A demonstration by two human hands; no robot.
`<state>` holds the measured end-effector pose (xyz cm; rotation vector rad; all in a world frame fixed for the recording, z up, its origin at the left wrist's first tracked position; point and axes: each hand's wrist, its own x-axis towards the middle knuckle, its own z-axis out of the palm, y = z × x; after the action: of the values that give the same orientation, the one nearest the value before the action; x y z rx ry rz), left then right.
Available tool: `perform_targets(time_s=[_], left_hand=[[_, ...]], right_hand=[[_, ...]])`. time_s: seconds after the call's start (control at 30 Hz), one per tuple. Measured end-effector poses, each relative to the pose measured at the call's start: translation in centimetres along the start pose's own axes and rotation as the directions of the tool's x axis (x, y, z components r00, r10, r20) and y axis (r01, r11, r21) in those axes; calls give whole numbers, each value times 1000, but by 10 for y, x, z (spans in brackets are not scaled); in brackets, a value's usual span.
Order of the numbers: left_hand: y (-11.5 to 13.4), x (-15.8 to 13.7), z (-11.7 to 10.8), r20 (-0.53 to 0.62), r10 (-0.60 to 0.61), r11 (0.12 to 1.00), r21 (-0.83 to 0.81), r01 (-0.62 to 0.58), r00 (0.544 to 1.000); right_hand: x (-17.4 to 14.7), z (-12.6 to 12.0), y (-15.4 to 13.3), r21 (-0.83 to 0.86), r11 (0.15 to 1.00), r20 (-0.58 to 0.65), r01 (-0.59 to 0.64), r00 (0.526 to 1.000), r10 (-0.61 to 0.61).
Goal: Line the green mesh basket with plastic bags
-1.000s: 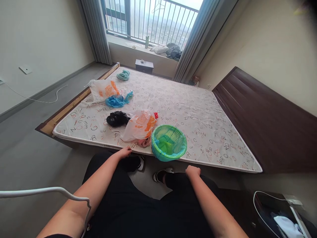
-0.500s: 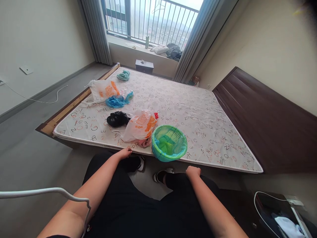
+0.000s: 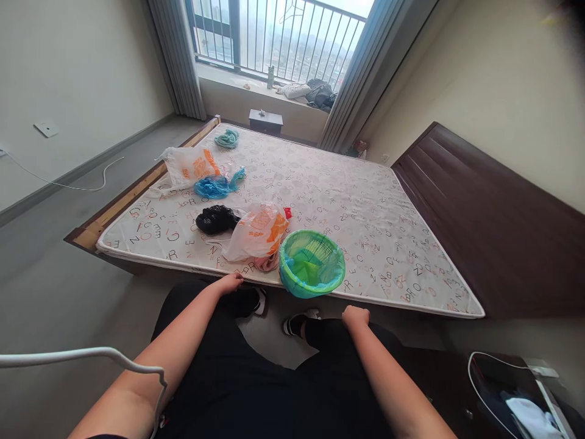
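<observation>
My left hand (image 3: 231, 282) rests by my left knee with its fingers curled in, just at the near edge of the mattress (image 3: 338, 189); nothing shows in it. On my right knee, my right hand (image 3: 356, 316) is closed in a fist, also holding nothing visible. A green basket (image 3: 312, 263) with a bluish plastic liner stands on the mattress edge between them. Left of it lie a white plastic bag (image 3: 256, 235) with orange print, a pink cloth (image 3: 267, 263) partly under it, a black plastic bag (image 3: 217, 219) and a small red item (image 3: 287, 212).
Farther back on the mattress are another printed white bag (image 3: 189, 166), a blue plastic bag (image 3: 214, 186) and a coiled teal cloth (image 3: 227, 139). The dark headboard (image 3: 484, 213) rises at right. A white cable (image 3: 82, 356) crosses in front of my left arm.
</observation>
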<state>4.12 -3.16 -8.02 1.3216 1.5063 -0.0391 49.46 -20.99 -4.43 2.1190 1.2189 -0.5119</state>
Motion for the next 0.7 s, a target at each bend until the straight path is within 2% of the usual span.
perform_targets(time_s=[0.3, 0.7], left_hand=[[4, -3, 0, -5, 3, 1000, 4, -3, 1000], [1, 2, 2, 2, 5, 1000, 17, -5, 1000]], right_hand=[[0, -2, -2, 16, 1000, 71, -7, 997, 6], [4, 0, -2, 26, 1000, 73, -7, 997, 5]])
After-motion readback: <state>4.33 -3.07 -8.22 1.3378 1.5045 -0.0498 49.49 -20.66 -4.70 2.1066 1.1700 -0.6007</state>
